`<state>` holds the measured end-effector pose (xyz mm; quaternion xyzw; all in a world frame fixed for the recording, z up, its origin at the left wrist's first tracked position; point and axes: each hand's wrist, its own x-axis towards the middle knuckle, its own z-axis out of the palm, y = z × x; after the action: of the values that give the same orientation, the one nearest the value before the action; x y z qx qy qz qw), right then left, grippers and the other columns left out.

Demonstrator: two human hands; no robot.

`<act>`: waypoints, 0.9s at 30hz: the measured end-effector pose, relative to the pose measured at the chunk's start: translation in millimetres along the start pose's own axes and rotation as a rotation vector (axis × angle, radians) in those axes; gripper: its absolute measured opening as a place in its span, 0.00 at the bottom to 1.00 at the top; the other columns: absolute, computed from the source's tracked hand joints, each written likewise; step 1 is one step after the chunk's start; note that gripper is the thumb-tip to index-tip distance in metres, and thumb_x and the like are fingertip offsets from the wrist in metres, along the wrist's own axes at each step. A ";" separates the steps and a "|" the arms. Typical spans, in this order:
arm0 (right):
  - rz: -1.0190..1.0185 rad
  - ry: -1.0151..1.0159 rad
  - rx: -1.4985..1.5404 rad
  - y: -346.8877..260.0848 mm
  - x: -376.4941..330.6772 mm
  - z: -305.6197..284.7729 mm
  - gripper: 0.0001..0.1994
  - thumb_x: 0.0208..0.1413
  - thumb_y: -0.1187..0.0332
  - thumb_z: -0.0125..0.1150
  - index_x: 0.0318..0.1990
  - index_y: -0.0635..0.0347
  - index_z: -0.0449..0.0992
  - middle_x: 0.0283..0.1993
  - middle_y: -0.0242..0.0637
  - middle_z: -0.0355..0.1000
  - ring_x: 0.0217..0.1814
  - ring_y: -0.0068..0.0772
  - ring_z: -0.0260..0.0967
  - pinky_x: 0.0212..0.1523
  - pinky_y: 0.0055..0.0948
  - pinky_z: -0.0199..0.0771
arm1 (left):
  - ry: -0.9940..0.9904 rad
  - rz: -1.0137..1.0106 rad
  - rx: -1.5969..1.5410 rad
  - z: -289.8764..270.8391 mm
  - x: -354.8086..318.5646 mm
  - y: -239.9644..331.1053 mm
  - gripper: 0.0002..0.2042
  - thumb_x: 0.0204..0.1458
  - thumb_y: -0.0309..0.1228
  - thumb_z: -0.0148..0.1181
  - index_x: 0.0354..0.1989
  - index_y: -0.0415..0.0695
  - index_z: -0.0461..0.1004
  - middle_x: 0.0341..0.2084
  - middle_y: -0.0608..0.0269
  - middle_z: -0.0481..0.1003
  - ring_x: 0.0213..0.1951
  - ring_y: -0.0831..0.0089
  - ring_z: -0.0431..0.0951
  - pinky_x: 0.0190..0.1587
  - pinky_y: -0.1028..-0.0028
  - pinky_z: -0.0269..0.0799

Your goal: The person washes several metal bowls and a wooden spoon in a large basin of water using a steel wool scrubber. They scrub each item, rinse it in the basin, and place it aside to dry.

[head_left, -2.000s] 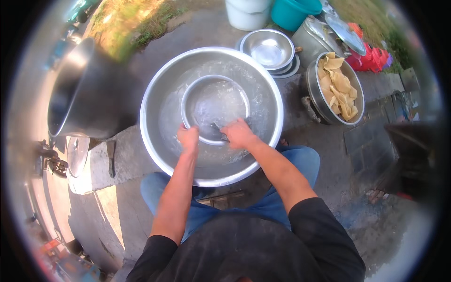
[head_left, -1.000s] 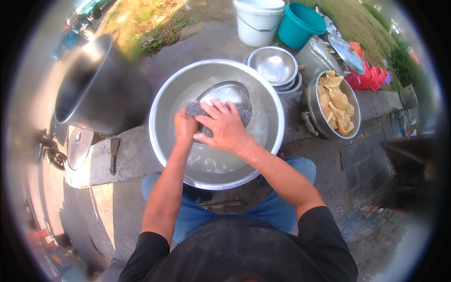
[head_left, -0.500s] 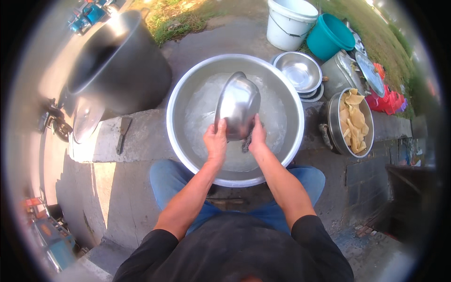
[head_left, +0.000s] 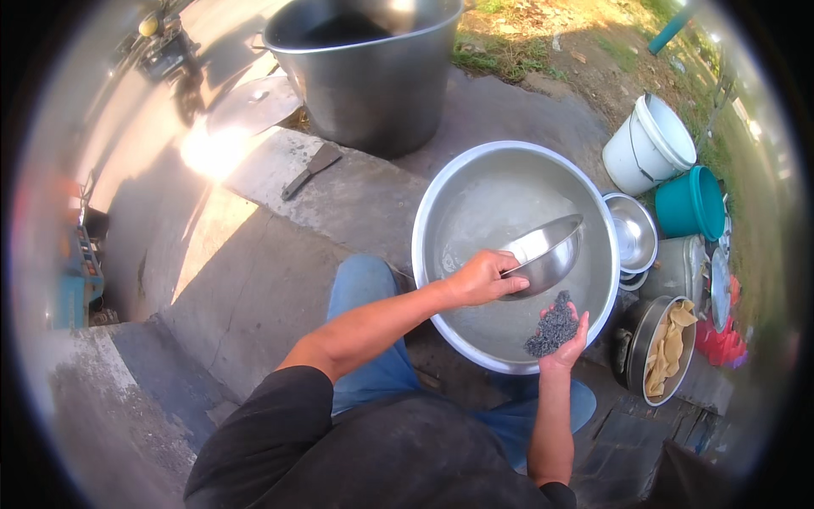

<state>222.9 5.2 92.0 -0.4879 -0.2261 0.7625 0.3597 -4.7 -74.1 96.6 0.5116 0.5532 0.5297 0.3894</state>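
Note:
A large steel basin (head_left: pixel 441 199) with water in it stands on the concrete in front of me. My left hand (head_left: pixel 485 277) grips the rim of a small steel bowl (head_left: pixel 551 250), holding it tilted above the water. My right hand (head_left: pixel 566 339) is palm up at the basin's near right edge and holds a dark grey scouring pad (head_left: pixel 551 326). The pad is clear of the bowl.
A big steel pot (head_left: pixel 365 68) stands behind the basin, its lid (head_left: pixel 250 106) and a cleaver (head_left: pixel 309 168) to the left. On the right are stacked steel bowls (head_left: pixel 632 233), a white bucket (head_left: pixel 649 148), a teal bucket (head_left: pixel 691 202) and a pan of yellow flat pieces (head_left: pixel 666 348).
Both hands were on the bowl, scrubbing. Now the right hand has come off with the pad, and the left hand alone holds the bowl. My head has turned left.

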 end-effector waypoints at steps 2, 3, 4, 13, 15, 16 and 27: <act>0.003 0.054 -0.016 2.2 1.3 -3.2 0.24 0.60 0.43 0.44 0.50 0.53 0.67 0.42 0.37 0.69 0.41 0.39 0.70 0.34 0.34 0.68 | 0.078 -0.151 -0.298 -9.9 4.4 8.4 0.13 0.53 0.36 0.63 0.37 0.38 0.77 0.29 0.63 0.77 0.33 0.76 0.75 0.35 0.74 0.71; 0.004 0.079 -0.020 4.3 0.5 -3.0 0.24 0.59 0.43 0.44 0.50 0.53 0.67 0.41 0.37 0.69 0.41 0.39 0.69 0.35 0.34 0.67 | 0.102 -0.195 -0.395 -16.1 7.0 17.2 0.15 0.53 0.38 0.63 0.38 0.37 0.77 0.30 0.63 0.77 0.34 0.77 0.75 0.37 0.74 0.71; 0.005 0.105 -0.024 7.0 -0.3 -4.2 0.24 0.59 0.43 0.44 0.50 0.53 0.67 0.41 0.37 0.69 0.41 0.39 0.69 0.35 0.34 0.67 | 0.124 -0.240 -0.491 -22.5 10.0 28.4 0.17 0.53 0.39 0.64 0.39 0.36 0.77 0.32 0.63 0.77 0.36 0.77 0.75 0.39 0.74 0.72; 0.002 0.126 -0.107 24.5 -16.1 4.2 0.23 0.59 0.42 0.44 0.49 0.49 0.67 0.39 0.35 0.71 0.39 0.36 0.70 0.30 0.33 0.65 | 0.033 -0.114 -0.226 -95.9 15.4 48.2 0.17 0.50 0.41 0.66 0.37 0.37 0.78 0.30 0.67 0.75 0.33 0.80 0.72 0.36 0.75 0.68; -0.014 0.116 -0.104 24.7 -13.8 0.4 0.21 0.59 0.45 0.46 0.48 0.50 0.68 0.38 0.36 0.71 0.39 0.37 0.70 0.32 0.34 0.68 | 0.049 0.167 0.099 -133.2 0.2 60.9 0.13 0.49 0.37 0.66 0.31 0.37 0.78 0.22 0.63 0.70 0.27 0.76 0.70 0.31 0.73 0.65; -0.018 0.112 -0.096 25.4 -10.6 -1.9 0.20 0.60 0.46 0.47 0.48 0.50 0.68 0.38 0.36 0.71 0.38 0.37 0.70 0.33 0.35 0.69 | 0.103 0.231 0.164 -152.1 -11.3 68.0 0.12 0.49 0.35 0.67 0.30 0.37 0.78 0.22 0.60 0.71 0.27 0.72 0.72 0.30 0.72 0.66; 0.074 0.032 -0.510 53.2 48.9 -19.4 0.20 0.51 0.57 0.66 0.46 0.61 0.74 0.41 0.32 0.71 0.38 0.22 0.68 0.39 0.24 0.68 | 0.302 -0.173 1.203 -338.7 -155.5 -14.9 0.08 0.45 0.27 0.65 0.24 0.37 0.71 0.21 0.50 0.69 0.25 0.49 0.70 0.29 0.59 0.65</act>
<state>210.0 8.7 18.4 -0.5828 -0.3873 0.6857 0.2004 -309.6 -288.6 110.5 0.5142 0.8428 0.1586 -0.0076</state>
